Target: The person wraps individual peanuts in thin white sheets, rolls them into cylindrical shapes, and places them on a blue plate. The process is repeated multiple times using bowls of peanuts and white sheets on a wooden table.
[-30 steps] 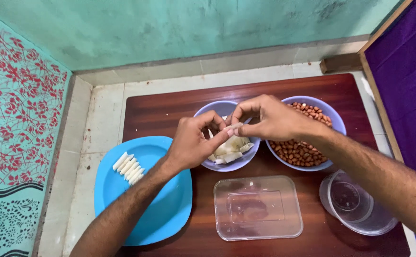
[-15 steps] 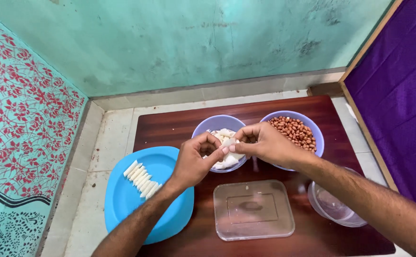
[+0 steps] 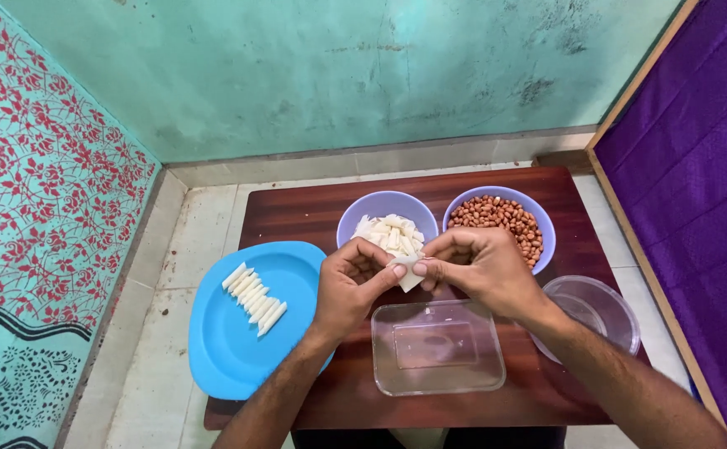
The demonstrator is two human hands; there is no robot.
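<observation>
Pinched between thumbs and fingertips of left hand and right hand: small white wrapper square, thin and pliable, over clear plastic tub. Beyond, lilac bowl of white wrappers and bowl of peanuts. Left, rolled white sticks on blue plate. Filling inside fold hidden.

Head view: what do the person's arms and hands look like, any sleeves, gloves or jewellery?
Both forearms are bare to the frame edge, with no sleeves showing. The left hand and right hand wear no gloves, and no rings, watch or bands are visible. Fingers are uncovered.
</observation>
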